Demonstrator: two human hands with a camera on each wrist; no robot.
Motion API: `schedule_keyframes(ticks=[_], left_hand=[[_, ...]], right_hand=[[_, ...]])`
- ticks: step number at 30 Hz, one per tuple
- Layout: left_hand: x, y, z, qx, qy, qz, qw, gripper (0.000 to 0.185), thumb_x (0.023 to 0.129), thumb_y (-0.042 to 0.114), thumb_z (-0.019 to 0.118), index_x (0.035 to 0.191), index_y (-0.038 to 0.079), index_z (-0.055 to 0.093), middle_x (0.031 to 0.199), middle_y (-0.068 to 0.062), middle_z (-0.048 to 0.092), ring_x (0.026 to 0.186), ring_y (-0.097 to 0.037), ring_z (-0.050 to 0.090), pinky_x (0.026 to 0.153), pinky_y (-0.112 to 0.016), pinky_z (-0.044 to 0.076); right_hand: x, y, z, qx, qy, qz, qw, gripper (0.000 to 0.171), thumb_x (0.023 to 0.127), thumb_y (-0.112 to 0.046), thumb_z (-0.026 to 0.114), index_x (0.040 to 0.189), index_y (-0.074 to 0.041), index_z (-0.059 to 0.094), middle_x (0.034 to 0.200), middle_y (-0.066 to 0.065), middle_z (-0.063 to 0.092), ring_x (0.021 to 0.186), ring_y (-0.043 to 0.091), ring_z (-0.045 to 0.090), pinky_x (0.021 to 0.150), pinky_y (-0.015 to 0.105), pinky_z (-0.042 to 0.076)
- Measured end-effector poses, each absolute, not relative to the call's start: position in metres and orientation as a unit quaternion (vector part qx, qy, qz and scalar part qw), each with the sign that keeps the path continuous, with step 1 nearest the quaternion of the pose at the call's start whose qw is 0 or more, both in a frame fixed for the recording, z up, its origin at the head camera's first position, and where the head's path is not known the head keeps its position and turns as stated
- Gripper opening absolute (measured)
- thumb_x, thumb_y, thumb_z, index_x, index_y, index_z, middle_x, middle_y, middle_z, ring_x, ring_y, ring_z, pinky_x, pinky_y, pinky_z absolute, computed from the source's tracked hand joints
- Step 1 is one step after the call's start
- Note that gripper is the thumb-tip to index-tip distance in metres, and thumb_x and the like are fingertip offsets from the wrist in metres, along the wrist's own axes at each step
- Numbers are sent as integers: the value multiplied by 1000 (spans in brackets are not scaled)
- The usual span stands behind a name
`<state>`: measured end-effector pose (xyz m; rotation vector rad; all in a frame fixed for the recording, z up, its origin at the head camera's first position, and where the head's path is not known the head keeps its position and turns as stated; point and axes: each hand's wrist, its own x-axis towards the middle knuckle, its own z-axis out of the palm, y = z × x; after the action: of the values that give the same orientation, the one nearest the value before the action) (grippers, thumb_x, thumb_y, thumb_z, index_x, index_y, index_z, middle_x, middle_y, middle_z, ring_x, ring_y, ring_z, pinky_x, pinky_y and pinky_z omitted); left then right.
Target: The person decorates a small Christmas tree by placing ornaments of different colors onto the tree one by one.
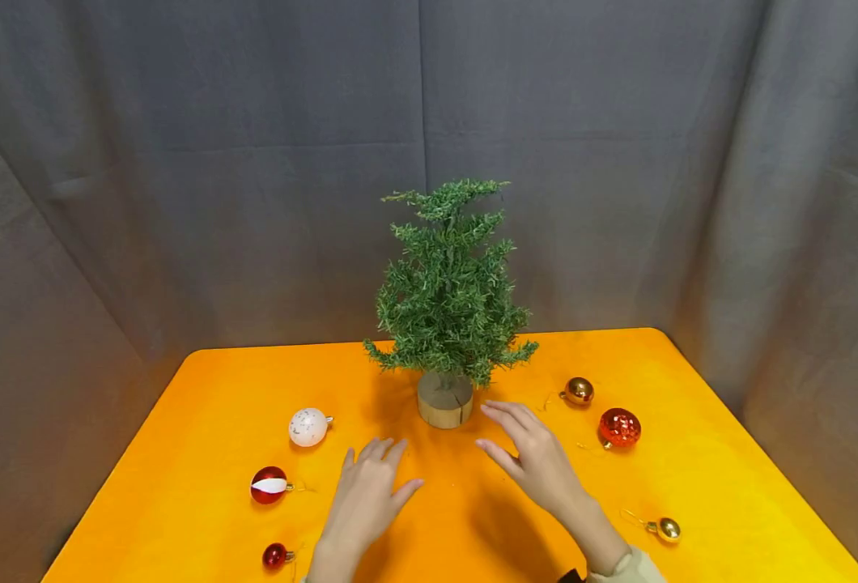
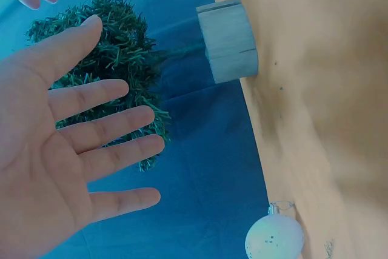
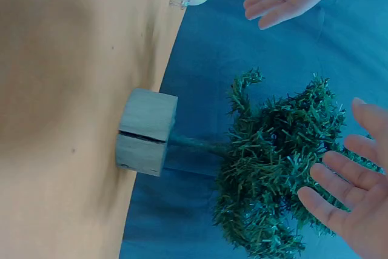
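A small green artificial Christmas tree (image 1: 449, 300) stands upright on a round wooden base (image 1: 445, 405) toward the back of the table. My left hand (image 1: 367, 494) hovers in front of it on the left, fingers spread and holding nothing. To the right, my right hand (image 1: 538, 465) is also raised off the table, its fingertips near the base but apart from it. The left wrist view shows the left palm (image 2: 42, 144) with all fingers extended. In the right wrist view, the right hand's fingers (image 3: 339, 180) are loosely straight, with the tree behind them.
On the left lie a white speckled bauble (image 1: 308, 427), a red-and-white bauble (image 1: 269, 485) and a small red bauble (image 1: 274, 556). Along the right are a gold bauble (image 1: 579, 392), a red sequined bauble (image 1: 620, 427) and a smaller gold bauble (image 1: 668, 530). Grey curtains (image 1: 254, 162) surround the orange table (image 1: 203, 429).
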<state>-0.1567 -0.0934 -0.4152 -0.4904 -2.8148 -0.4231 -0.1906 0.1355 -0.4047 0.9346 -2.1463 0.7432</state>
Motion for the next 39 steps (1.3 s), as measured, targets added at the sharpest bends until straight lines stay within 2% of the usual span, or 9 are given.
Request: schedule_keyframes(ticks=[8, 15, 25, 30, 36, 39], left_hand=[[-154, -102, -417, -165, -966, -158, 122, 51, 79, 37, 66, 115, 2, 59, 112, -15, 58, 106, -33, 51, 84, -61, 35], [-151, -108, -418, -168, -963, -160, 134, 49, 78, 35, 67, 113, 2, 59, 110, -15, 58, 103, -32, 52, 83, -59, 36], [-146, -117, -422, -157, -964, -167, 134, 47, 77, 31, 69, 111, 1, 61, 105, -14, 60, 99, -30, 54, 82, -60, 37], [-144, -121, -425, -145, -968, -169, 117, 46, 76, 31, 70, 110, 0, 61, 104, -14, 60, 97, -31, 55, 82, -60, 37], [-139, -128, -429, -141, -968, -173, 112, 46, 77, 30, 69, 109, -1, 61, 104, -15, 60, 97, -31, 55, 81, -60, 37], [-137, -131, -430, -135, -969, -173, 110, 45, 77, 30, 69, 109, -1, 61, 104, -15, 60, 97, -31, 55, 80, -60, 38]], right_hand=[[-193, 129, -395, 375, -817, 292, 327, 34, 85, -22, 62, 110, 1, 59, 109, 12, 57, 100, 24, 54, 83, 34, 46], [-198, 121, -386, 407, -794, 283, 352, 30, 84, -19, 63, 107, 1, 61, 108, 11, 58, 99, 23, 53, 85, 30, 43], [-206, 112, -372, 446, -774, 243, 378, 38, 93, -29, 46, 105, 3, 62, 106, 13, 59, 99, 27, 53, 86, 37, 43], [-210, 108, -366, 464, -764, 220, 390, 34, 93, -25, 48, 104, 4, 62, 106, 14, 59, 100, 28, 53, 87, 39, 42], [-216, 100, -358, 487, -753, 207, 392, 26, 85, -14, 62, 104, 4, 62, 105, 15, 59, 100, 30, 53, 89, 38, 41], [-218, 96, -356, 497, -748, 199, 393, 27, 88, -17, 57, 104, 4, 62, 104, 15, 59, 100, 30, 53, 89, 36, 41]])
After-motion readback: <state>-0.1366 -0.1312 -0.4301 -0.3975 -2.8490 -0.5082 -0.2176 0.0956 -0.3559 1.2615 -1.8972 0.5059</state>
